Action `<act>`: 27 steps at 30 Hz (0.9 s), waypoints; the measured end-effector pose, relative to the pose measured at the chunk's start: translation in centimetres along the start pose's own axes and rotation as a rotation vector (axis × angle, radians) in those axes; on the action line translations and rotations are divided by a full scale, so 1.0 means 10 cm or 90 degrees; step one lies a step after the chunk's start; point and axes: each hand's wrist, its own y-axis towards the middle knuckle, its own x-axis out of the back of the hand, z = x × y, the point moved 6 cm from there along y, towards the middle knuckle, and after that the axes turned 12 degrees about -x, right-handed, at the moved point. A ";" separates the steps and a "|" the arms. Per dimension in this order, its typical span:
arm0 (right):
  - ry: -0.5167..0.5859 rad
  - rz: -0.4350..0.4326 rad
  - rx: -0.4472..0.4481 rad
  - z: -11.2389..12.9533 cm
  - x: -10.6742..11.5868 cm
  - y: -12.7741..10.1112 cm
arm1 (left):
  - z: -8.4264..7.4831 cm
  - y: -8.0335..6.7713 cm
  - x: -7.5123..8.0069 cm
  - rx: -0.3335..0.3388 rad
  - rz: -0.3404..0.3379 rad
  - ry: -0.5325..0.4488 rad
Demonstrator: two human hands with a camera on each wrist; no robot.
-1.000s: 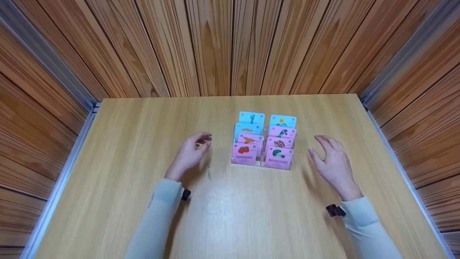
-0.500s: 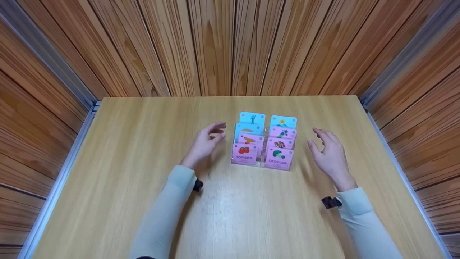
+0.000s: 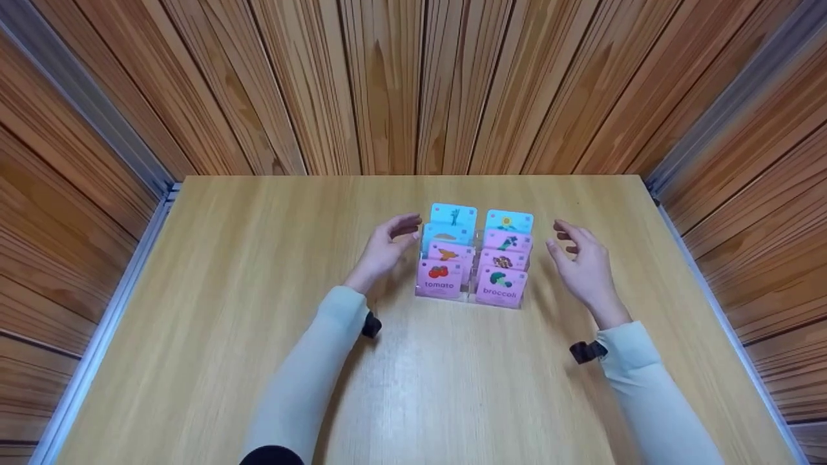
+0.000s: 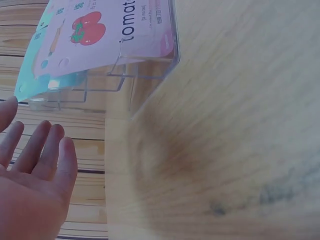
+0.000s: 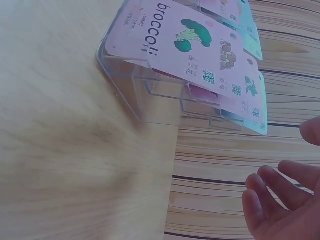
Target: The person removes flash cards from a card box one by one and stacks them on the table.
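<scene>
A clear acrylic card stand [image 3: 470, 298] sits at the middle of the wooden table [image 3: 258, 258], holding two columns of picture cards. The front pink cards read tomato [image 3: 439, 278] and broccoli [image 3: 500, 286]; blue cards [image 3: 453, 214] stand at the back. My left hand [image 3: 386, 247] hovers just left of the stand, fingers relaxed, holding nothing. My right hand [image 3: 579, 261] hovers a little right of it, also relaxed and bare. The left wrist view shows the tomato card [image 4: 115, 35] and my left hand's fingers [image 4: 47, 150]. The right wrist view shows the broccoli card [image 5: 170, 40] and fingers [image 5: 275, 187].
Wood-panelled walls [image 3: 413, 84] enclose the table on three sides, with metal rails [image 3: 110, 310] along its left and right edges. Bare tabletop lies in front of the stand and to both sides.
Both hands have moved forward and inward toward the card stand; the left hand has closed most of the gap to its left side. The stand and cards have not moved.
</scene>
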 end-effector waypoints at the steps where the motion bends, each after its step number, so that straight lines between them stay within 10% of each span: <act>1: 0.005 0.003 -0.005 0.00 0.00 0.01 | 0.01 0.00 -0.01 0.008 0.001 -0.009; 16: 0.066 0.051 -0.080 -0.03 -0.09 0.15 | 0.15 0.03 -0.07 0.073 0.002 -0.026; 27: 0.136 0.077 -0.155 -0.06 -0.11 0.23 | 0.15 0.05 -0.10 0.040 0.011 -0.026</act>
